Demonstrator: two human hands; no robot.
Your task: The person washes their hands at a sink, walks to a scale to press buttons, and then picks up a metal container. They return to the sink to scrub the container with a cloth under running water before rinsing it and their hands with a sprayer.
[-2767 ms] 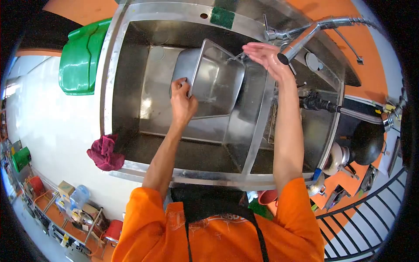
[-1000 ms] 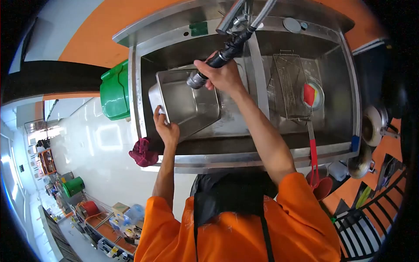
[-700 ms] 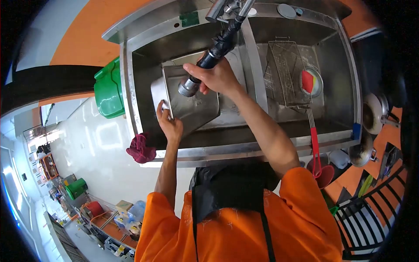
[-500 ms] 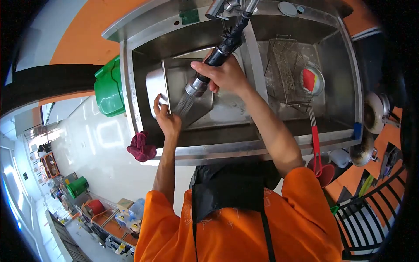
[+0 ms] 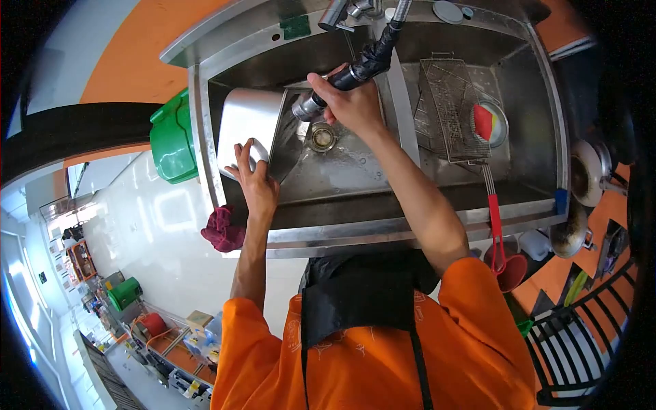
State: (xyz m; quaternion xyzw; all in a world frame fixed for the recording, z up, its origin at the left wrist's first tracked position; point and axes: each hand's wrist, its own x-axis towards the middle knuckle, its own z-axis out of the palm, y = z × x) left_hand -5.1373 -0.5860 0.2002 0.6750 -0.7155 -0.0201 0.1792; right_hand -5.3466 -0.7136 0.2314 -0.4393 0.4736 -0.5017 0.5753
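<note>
In the left basin of the steel sink (image 5: 342, 174), a deep stainless steel food pan (image 5: 251, 116) is tipped on its side, its shiny outer face toward me. My left hand (image 5: 257, 181) grips the pan near its close rim, fingers against the outside. The thumb side is partly hidden. My right hand (image 5: 355, 106) is wrapped around the black handle of a spray nozzle (image 5: 309, 107). The nozzle head points down and left at the pan's opening, and water comes from it. Right of the pan, the drain (image 5: 321, 137) shows in the basin floor.
The right basin holds a wire fry basket (image 5: 447, 109), a round metal bowl (image 5: 501, 126) with a red-and-yellow sponge (image 5: 484, 123), and a red-handled strainer (image 5: 495, 219). A maroon cloth (image 5: 223, 230) hangs on the front left corner. A green bin (image 5: 171, 140) stands left.
The pan has been tipped further up onto its left side, uncovering the drain. My left hand has moved with it. The spray nozzle has shifted slightly up in the view.
</note>
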